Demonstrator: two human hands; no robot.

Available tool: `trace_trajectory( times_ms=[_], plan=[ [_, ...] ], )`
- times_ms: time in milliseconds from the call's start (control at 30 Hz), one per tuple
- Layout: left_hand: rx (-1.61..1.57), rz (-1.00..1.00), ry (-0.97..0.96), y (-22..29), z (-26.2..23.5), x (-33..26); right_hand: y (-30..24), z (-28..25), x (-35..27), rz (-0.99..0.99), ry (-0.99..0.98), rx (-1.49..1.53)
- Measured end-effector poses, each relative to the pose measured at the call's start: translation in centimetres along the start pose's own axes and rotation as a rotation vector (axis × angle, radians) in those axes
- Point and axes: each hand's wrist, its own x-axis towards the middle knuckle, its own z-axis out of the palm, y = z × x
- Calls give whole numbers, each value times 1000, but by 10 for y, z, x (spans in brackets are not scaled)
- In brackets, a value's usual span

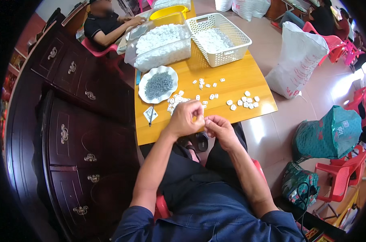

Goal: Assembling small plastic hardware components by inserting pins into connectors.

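Note:
My left hand point(186, 119) and my right hand point(221, 130) meet over the table's near edge, fingertips pinched together. What they hold is hidden or too small to name. Just beyond the left hand lies a heap of small white plastic pieces point(175, 100) with dark holes. More white pieces point(210, 85) are scattered farther off, and a loose group of rounded white pieces point(246, 101) sits to the right. A scalloped white plate point(174, 85) holds a pile of small grey screw-like parts point(158, 85). Near it, a thin black stick-like tool point(151, 115) rests across a white card point(148, 113).
On the yellow wooden table point(255, 82) stand a clear bin point(179, 50) and a cream basket point(241, 47), both with white pieces. Dark drawers point(82, 133) flank the left. A person point(106, 28) sits at far left. Right: white sack point(296, 60), teal bag point(328, 135), red stool point(340, 177).

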Motion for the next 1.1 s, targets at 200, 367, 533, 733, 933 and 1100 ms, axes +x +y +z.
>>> trace_trajectory(
  times_ms=[200,367,533,733,933,1100],
  plan=[
    [-118,1,162,1,23,-46,-1,2,-12,159,-255,254],
    [-120,34,145,4,22,-64,2,1,-18,211,-284,196],
    [-123,26,123,7,15,-65,-4,-2,-20,218,-250,101],
    [-103,159,145,-4,20,-64,-2,-5,-24,205,-182,79],
    [-225,-82,247,-2,23,-68,5,1,-24,132,17,186],
    [-226,-107,279,3,30,-66,3,-1,-23,128,40,198]
  ],
)
